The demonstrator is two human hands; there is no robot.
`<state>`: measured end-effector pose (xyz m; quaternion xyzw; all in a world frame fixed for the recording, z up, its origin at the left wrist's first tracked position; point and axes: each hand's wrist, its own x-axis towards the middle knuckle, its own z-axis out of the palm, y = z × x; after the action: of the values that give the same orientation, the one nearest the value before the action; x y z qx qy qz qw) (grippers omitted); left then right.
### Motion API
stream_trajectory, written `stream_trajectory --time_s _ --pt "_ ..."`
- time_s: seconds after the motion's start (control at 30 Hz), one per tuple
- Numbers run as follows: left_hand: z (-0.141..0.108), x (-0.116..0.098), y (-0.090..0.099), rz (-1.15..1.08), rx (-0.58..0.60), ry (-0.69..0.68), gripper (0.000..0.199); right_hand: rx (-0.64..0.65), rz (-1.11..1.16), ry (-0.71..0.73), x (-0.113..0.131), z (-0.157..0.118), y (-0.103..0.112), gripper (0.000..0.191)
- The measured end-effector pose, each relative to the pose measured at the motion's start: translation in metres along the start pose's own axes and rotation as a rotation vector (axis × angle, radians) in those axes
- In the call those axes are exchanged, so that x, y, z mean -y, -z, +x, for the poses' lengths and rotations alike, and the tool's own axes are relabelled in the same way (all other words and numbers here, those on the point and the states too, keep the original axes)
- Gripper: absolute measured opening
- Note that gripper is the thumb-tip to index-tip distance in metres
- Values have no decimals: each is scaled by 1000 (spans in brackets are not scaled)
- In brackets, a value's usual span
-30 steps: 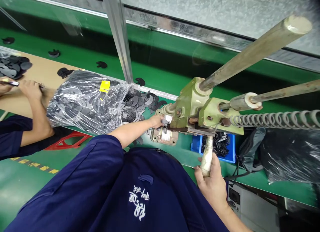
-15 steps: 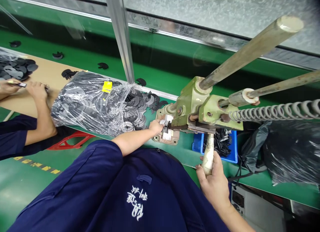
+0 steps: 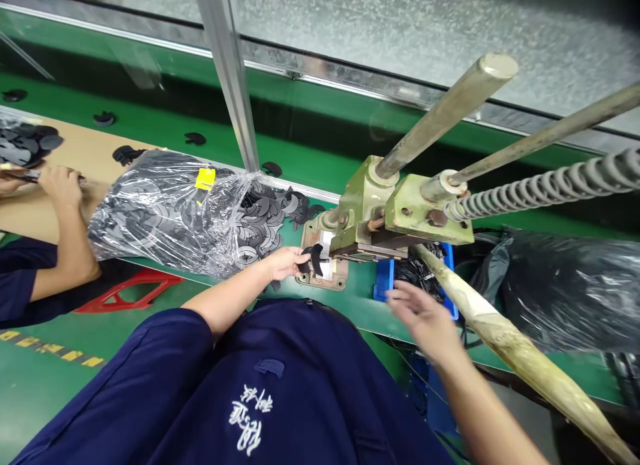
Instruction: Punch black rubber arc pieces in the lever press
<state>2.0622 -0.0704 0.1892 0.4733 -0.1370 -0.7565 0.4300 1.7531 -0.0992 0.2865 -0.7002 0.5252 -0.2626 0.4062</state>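
lever handle (image 3: 505, 345) has swung down over the green bench (image 3: 357, 311).

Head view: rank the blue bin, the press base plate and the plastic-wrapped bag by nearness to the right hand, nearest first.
1. Blue bin, directly ahead of the right hand.
2. Press base plate, to its left.
3. Plastic-wrapped bag, farthest left.

ok so my L hand (image 3: 285, 263) is out front, palm down-ish, w/ the fingers (image 3: 297, 255) pinched together, wrist pretty straight. L forearm (image 3: 230, 288) runs low and across from the elbow. R hand (image 3: 423, 318) is wide open, fingers spread, nothing in it, tipped down a bit. R forearm (image 3: 475, 401) drops off the bottom of the view, both arms well apart tbh.
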Motion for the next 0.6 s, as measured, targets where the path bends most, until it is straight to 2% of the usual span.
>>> stream_trajectory --time_s 0.03,0.1,0.2,0.27,0.37,0.6 --pt "-8 3 -3 -36 44 16 17 87 45 -1 -6 3 -24 52" --pt "-20 9 -11 -97 126 55 17 202 146 84 -8 6 -68 50" --pt "-31 18 -25 -147 215 89 17 229 183 169 1 10 -107 39" --pt "-35 22 -33 -158 235 83 18 202 174 223 9 13 -115 26" --pt "-42 23 -42 -151 208 53 20 146 126 296 15 15 -113 15" --pt "-61 27 -57 -130 96 -61 31 39 3 363 10 6 -114 12"
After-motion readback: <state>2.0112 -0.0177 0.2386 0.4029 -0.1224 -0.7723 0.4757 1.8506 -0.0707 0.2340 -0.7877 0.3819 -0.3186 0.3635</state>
